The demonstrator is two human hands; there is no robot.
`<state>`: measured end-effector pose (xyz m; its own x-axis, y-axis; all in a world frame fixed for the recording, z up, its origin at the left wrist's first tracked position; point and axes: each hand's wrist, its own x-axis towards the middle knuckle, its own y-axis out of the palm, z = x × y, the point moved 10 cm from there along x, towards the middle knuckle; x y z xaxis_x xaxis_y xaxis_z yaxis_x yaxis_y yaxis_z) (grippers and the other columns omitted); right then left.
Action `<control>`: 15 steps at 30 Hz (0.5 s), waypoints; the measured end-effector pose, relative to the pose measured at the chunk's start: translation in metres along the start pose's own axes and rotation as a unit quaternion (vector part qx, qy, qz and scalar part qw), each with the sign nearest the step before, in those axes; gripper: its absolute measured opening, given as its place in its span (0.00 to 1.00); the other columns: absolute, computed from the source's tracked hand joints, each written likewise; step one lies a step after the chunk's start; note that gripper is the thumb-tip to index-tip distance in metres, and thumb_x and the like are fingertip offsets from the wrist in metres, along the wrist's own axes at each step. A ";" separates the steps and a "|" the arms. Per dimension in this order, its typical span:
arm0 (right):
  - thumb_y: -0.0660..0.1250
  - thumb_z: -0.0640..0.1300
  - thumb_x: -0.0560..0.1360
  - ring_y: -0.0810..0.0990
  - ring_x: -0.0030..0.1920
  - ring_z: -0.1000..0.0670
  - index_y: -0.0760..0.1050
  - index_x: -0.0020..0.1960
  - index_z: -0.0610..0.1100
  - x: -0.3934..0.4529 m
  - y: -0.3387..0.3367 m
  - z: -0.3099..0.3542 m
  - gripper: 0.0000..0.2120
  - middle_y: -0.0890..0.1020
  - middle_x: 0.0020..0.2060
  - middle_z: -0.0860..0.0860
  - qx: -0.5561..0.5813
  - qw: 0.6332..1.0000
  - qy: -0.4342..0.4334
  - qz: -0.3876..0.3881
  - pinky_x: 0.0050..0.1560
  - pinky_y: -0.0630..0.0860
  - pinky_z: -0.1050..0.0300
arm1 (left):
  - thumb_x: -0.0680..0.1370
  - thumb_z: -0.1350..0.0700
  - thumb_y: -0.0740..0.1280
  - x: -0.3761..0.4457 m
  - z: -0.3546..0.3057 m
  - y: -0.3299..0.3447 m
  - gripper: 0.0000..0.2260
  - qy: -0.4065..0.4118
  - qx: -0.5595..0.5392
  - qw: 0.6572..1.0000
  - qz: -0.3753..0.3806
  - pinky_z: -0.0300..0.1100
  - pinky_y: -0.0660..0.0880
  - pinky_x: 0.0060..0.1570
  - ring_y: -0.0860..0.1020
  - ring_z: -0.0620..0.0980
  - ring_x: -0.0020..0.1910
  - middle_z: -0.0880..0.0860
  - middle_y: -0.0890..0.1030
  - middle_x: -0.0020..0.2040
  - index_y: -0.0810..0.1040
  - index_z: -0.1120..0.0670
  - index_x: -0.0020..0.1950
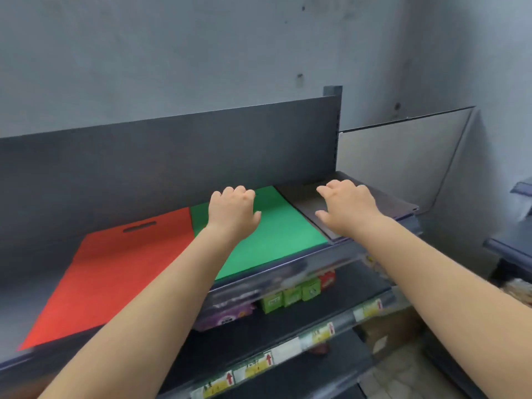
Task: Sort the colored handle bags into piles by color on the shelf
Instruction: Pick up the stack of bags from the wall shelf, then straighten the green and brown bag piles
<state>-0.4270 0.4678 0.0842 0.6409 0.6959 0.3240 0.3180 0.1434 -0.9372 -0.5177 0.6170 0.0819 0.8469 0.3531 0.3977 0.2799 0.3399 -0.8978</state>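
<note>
Far left on the top shelf [374, 246]: flat red non-woven bag [115, 269] with a slot handle cut near its far edge, long axis running from the front lip toward the back panel, lying flat, untouched.

Just right of it, edges touching or slightly overlapped (cannot tell which): flat green non-woven bag [273, 234], same orientation, handle end hidden under the left hand [233, 214].

Left hand: placed over the far left corner of the green bag, fingers bent downward onto or just above the fabric; contact not certain, nothing visibly pinched.

Further right, beside the green bag: flat dark grey-brown bag [311, 205], lying at the right end of the shelf.

Right hand [348, 208]: over the dark bag, fingers loosely spread and bent, thumb low toward the near edge; grip not closed on anything visible.

Deciding relation: each bag directly beneath its own hand, far handle ends at the fingertips, near edges toward the body. Right hand nearer the dark bag, left hand nearer the green.

Likely stage: three colours laid side by side, piles being squared.

Lower shelves: small green boxes [290, 295], purple pack [224, 315], yellow price tags [253, 367].
</note>
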 end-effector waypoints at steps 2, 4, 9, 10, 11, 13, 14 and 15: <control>0.58 0.55 0.78 0.70 0.63 0.44 0.67 0.68 0.45 -0.008 -0.001 -0.050 0.22 0.73 0.62 0.47 -0.023 0.999 0.025 0.006 0.57 0.68 0.51 | 0.78 0.44 0.60 0.022 -0.050 -0.004 0.18 0.027 -0.005 1.000 -0.003 0.46 0.66 0.51 0.73 0.54 0.59 0.52 0.75 0.59 0.72 0.53 0.63; 0.58 0.55 0.79 0.70 0.63 0.44 0.67 0.67 0.45 -0.019 0.000 -0.101 0.21 0.73 0.62 0.47 -0.040 0.998 0.052 0.017 0.57 0.68 0.51 | 0.78 0.44 0.60 0.041 -0.101 -0.009 0.18 0.049 -0.014 0.999 -0.008 0.46 0.66 0.53 0.72 0.54 0.60 0.52 0.75 0.59 0.72 0.53 0.63; 0.57 0.56 0.79 0.69 0.64 0.43 0.66 0.68 0.45 -0.061 0.007 -0.231 0.22 0.71 0.64 0.46 -0.065 0.990 0.117 0.041 0.57 0.66 0.49 | 0.77 0.46 0.61 0.079 -0.235 -0.021 0.17 0.106 -0.048 0.993 -0.013 0.47 0.66 0.55 0.71 0.55 0.60 0.53 0.74 0.59 0.72 0.53 0.62; 0.56 0.56 0.79 0.69 0.64 0.43 0.65 0.69 0.45 -0.071 0.008 -0.256 0.23 0.71 0.64 0.46 -0.072 0.988 0.130 0.045 0.58 0.67 0.49 | 0.77 0.47 0.61 0.084 -0.262 -0.024 0.16 0.116 -0.056 0.992 -0.017 0.47 0.65 0.54 0.71 0.55 0.60 0.53 0.74 0.59 0.72 0.53 0.62; 0.56 0.57 0.79 0.69 0.64 0.43 0.65 0.69 0.45 -0.081 0.008 -0.281 0.23 0.71 0.64 0.46 -0.080 0.985 0.143 0.048 0.58 0.67 0.48 | 0.77 0.48 0.61 0.089 -0.288 -0.028 0.16 0.126 -0.064 0.990 -0.023 0.47 0.66 0.54 0.72 0.55 0.60 0.53 0.75 0.60 0.72 0.53 0.62; 0.56 0.57 0.79 0.69 0.64 0.42 0.64 0.69 0.45 -0.103 0.007 -0.330 0.23 0.71 0.64 0.46 -0.096 0.979 0.174 0.054 0.60 0.67 0.47 | 0.76 0.48 0.62 0.098 -0.341 -0.035 0.18 0.151 -0.083 0.984 -0.033 0.47 0.65 0.55 0.71 0.55 0.61 0.52 0.74 0.61 0.72 0.53 0.64; 0.56 0.57 0.79 0.69 0.65 0.42 0.64 0.69 0.45 -0.114 0.007 -0.353 0.23 0.71 0.64 0.46 -0.101 0.975 0.190 0.059 0.60 0.67 0.47 | 0.77 0.47 0.62 0.101 -0.368 -0.038 0.19 0.166 -0.094 0.981 -0.036 0.47 0.65 0.56 0.71 0.55 0.62 0.52 0.74 0.62 0.71 0.53 0.65; 0.57 0.57 0.79 0.69 0.65 0.42 0.64 0.69 0.45 -0.125 0.007 -0.376 0.23 0.71 0.64 0.46 -0.104 0.971 0.206 0.062 0.61 0.66 0.47 | 0.77 0.46 0.62 0.104 -0.393 -0.040 0.20 0.181 -0.103 0.977 -0.039 0.47 0.65 0.57 0.71 0.54 0.63 0.52 0.74 0.63 0.71 0.52 0.66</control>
<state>-0.2425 0.1173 0.0860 0.8952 0.3511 0.2747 0.3270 -0.0986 -0.9399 -0.2631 0.2970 0.0852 0.9135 -0.0107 0.4067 0.4033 0.1567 -0.9016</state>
